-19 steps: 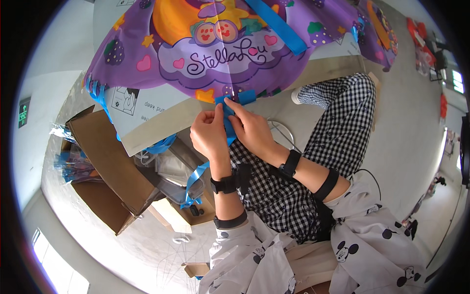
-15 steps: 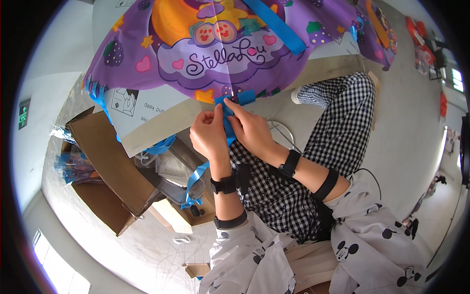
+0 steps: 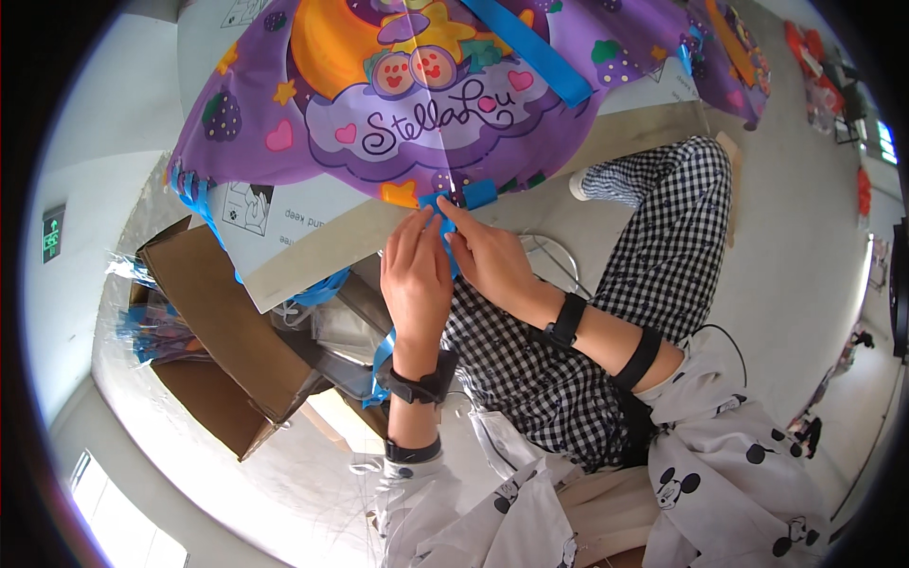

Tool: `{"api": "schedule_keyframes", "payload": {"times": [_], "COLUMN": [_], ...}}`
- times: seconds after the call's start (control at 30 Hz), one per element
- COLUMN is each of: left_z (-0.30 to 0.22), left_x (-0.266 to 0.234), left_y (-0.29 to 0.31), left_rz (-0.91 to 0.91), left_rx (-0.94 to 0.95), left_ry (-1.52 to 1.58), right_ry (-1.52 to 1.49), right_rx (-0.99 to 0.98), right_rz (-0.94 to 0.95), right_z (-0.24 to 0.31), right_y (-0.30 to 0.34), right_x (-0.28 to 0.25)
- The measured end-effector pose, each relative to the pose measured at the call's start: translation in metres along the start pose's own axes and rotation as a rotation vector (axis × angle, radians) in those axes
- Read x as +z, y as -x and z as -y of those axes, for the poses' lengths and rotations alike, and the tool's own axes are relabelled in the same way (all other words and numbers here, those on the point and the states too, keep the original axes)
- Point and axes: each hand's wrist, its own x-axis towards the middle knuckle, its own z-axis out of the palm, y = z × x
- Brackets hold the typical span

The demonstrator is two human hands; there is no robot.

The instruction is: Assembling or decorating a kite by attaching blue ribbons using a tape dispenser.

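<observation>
A purple printed fabric sheet (image 3: 256, 114), shaped like a kite, lies over the table in front of me, with a pale line down its middle. At its near tip is a blue ribbon (image 3: 481, 194), part of which hangs down between my hands. My left hand (image 3: 417, 275) is bent over the ribbon from the left, back upward, fingers close together. From the right, my right hand (image 3: 494, 263) presses the ribbon with its index finger, the thumb just below. Their fingertips nearly meet, and the left fingers partly cover what they pinch.
The table's pale edge (image 3: 350, 235) runs beneath the sheet. Another blue strip (image 3: 540, 57) crosses the sheet. At the left stand an open cardboard box (image 3: 227, 331) and clear bags (image 3: 156, 331) with blue contents. My checked trouser leg (image 3: 663, 218) is bent at the right.
My left hand has turned from a raised pinch to lying back upward over the ribbon, its wrist a little lower. My right hand has stayed nearly in place.
</observation>
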Motion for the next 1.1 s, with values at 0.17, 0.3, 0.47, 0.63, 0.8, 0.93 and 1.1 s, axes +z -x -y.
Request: {"api": "schedule_keyframes", "payload": {"times": [0.17,0.3,0.47,0.63,0.8,0.93,1.1], "left_z": [0.0022,0.0001,-0.0003,0.0006,0.0012,0.0012,0.0005], "left_x": [-0.0019,-0.0004,0.0018,0.0003,-0.0002,0.0020,0.0034], "left_y": [0.0079,0.0078,0.0075,0.0068,0.0081,0.0087,0.0093], "left_rz": [0.184,0.230,0.234,0.236,0.233,0.233,0.219], "left_rx": [0.065,0.067,0.046,0.059,0.043,0.042,0.052], "left_ry": [-0.097,-0.146,-0.136,-0.138,-0.117,-0.135,-0.147], "right_ry": [0.016,-0.018,-0.007,0.008,0.015,0.013,0.054], "right_rx": [-0.075,-0.079,-0.078,-0.072,-0.069,-0.034,-0.050], "right_rz": [-0.054,-0.058,-0.066,-0.062,-0.071,-0.038,-0.025], "right_z": [-0.0018,-0.0025,-0.0047,-0.0031,-0.0040,-0.0037,-0.0014], "right_y": [-0.0001,0.0001,0.0008,0.0014,0.0008,0.0011,0.0005], "right_x": [-0.0003,0.0009,0.0022,0.0026,0.0039,0.0027,-0.0009]}}
